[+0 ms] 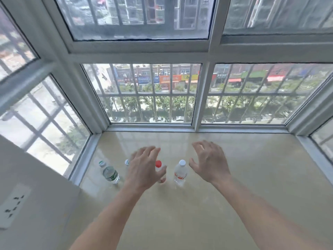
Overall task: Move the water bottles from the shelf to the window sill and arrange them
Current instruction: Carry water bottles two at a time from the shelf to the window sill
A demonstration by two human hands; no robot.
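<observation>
Standing upright in a row on the beige window sill [252,177], left of its middle: four clear plastic water bottles, well short of the glass.

- Green-capped bottle [111,175]: leftmost, green label, near the left window frame.
- Blue-capped bottle [126,162]: next to the right. Only the cap and a sliver of neck show; the rest is hidden behind the left grip.
- Red-capped bottle [158,164]: third. Cap and lower body visible, the middle covered by the thumb.
- White-capped bottle [180,173]: rightmost, red-orange label, in full view, apart from its neighbours.

Left grip [144,168]: bare hand, palm down, fingers straight and loosely spread, released, holding nothing. It hangs over the blue-capped and red-capped bottles. The thumb crosses in front of the red-capped bottle; contact cannot be told.

Right grip [210,163]: bare hand, fingers spread and slightly bent, released, holding nothing. It sits just to the right of the white-capped bottle, with a clear gap between thumb and bottle.

Surroundings: white-framed bay window [198,98] on three sides of the sill, metal bars outside, trees and shopfronts far below. A white wall socket [12,204] on the wall at lower left.
</observation>
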